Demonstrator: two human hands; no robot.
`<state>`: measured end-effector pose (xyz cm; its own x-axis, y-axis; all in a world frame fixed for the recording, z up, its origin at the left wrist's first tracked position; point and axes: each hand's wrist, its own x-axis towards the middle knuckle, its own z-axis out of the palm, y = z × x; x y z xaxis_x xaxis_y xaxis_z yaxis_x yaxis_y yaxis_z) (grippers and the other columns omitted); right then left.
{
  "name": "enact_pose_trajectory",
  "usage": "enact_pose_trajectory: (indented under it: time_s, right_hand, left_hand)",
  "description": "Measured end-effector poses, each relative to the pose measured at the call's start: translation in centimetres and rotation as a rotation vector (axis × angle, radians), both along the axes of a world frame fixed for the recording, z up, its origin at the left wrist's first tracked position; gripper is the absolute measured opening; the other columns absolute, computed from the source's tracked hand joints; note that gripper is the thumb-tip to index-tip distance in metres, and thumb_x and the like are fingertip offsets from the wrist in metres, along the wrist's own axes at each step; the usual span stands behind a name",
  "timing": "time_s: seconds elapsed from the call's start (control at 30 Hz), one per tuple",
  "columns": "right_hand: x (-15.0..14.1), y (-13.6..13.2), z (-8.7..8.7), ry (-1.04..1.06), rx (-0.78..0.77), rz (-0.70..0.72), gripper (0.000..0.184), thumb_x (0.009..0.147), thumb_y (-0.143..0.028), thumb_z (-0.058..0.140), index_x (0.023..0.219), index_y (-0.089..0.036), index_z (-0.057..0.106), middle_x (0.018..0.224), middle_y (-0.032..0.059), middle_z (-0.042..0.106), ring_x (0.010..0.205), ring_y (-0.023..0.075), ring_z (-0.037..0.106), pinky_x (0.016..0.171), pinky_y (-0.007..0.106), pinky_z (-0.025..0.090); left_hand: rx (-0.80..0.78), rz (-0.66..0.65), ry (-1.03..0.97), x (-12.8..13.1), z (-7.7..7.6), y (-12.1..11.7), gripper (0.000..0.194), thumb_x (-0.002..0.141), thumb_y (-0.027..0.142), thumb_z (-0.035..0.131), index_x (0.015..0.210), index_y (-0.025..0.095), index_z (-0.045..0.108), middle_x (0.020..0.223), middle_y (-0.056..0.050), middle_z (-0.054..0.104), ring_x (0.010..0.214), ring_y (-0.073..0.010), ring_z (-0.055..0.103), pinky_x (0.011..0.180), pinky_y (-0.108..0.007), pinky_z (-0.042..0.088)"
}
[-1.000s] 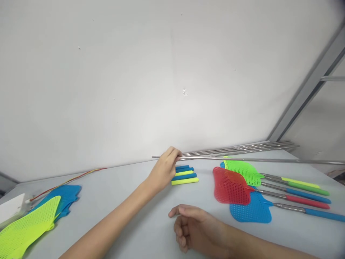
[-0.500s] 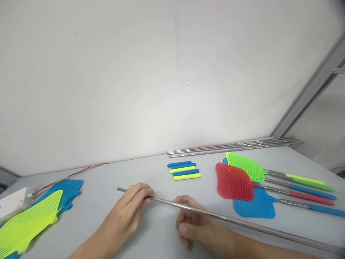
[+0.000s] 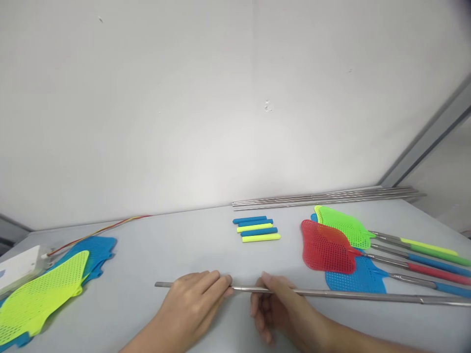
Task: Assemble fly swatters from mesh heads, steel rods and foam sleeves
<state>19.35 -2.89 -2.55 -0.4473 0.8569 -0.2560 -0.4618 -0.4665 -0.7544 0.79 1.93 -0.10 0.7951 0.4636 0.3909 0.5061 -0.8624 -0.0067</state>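
Observation:
A long thin telescopic metal rod (image 3: 353, 294) lies nearly level across the front of the view, its narrow end to the left and thicker sections to the right. My left hand (image 3: 198, 299) is closed over the rod near its left end, with a short tip poking out past the knuckles. My right hand (image 3: 279, 304) grips the same rod a little to the right, thumb on top and fingers curled below. Just beyond my right hand are a red fly swatter (image 3: 327, 247) and a blue fly swatter (image 3: 355, 277), which partly overlap.
Blue and yellow handle sleeves (image 3: 259, 230) lie in a row mid-table. Several metal rods (image 3: 294, 201) rest along the wall. A green fly swatter (image 3: 344, 225) lies at right. On the left are yellow swatter heads (image 3: 44, 294), blue ones (image 3: 99, 247) and a white box (image 3: 22, 269) with wires.
The rod has swung from a slant to nearly level. My left hand has slid right along it, closer to my right hand, whose thumb now presses on top. The view has shifted slightly.

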Motion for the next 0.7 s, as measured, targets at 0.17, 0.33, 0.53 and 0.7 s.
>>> enact_pose_trajectory:
  time_s: [0.17, 0.33, 0.53, 0.7]
  right_hand:
    - [0.0, 0.0, -0.2, 0.002, -0.033, -0.031, 0.063, 0.071, -0.066, 0.027, 0.058, -0.010, 0.052, 0.042, 0.0013, 0.047, 0.033, 0.0074, 0.042, 0.034, 0.019, 0.032]
    - [-0.1, 0.0, -0.8, 0.042, -0.002, -0.056, 0.058, 0.072, -0.065, 0.028, 0.050, -0.014, 0.044, 0.045, 0.0006, 0.046, 0.035, 0.0077, 0.043, 0.033, 0.019, 0.031]
    - [0.1, -0.5, -0.1, -0.173, 0.151, -0.002, 0.057, 0.071, -0.065, 0.029, 0.048, -0.015, 0.042, 0.045, 0.0003, 0.044, 0.037, 0.0073, 0.042, 0.038, 0.020, 0.032]
    - [1.0, -1.0, 1.7, -0.534, 0.220, 0.123, 0.051, 0.079, -0.055, 0.023, 0.052, -0.017, 0.042, 0.055, 0.0016, 0.046, 0.053, 0.0104, 0.045, 0.058, 0.024, 0.038]
  left_hand:
    - [-0.025, 0.015, 0.041, 1.7, 0.0, -0.1, 0.020, 0.085, 0.018, 0.031, 0.074, 0.018, 0.048, 0.057, 0.001, 0.052, 0.047, -0.0133, 0.050, 0.044, -0.025, 0.039]
    - [0.007, 0.003, -0.001, 2.4, -0.3, -0.5, 0.015, 0.084, 0.018, 0.034, 0.078, 0.019, 0.048, 0.056, 0.002, 0.052, 0.045, -0.0129, 0.050, 0.042, -0.024, 0.039]
    - [0.039, 0.002, -0.113, 2.5, -0.6, -1.6, 0.020, 0.084, 0.025, 0.035, 0.076, 0.019, 0.053, 0.049, 0.003, 0.049, 0.039, -0.0113, 0.048, 0.037, -0.022, 0.037]
    - [-0.002, 0.050, -0.219, 2.5, -1.3, -2.7, 0.020, 0.083, 0.023, 0.037, 0.074, 0.018, 0.055, 0.049, 0.002, 0.050, 0.040, -0.0107, 0.049, 0.039, -0.021, 0.039]
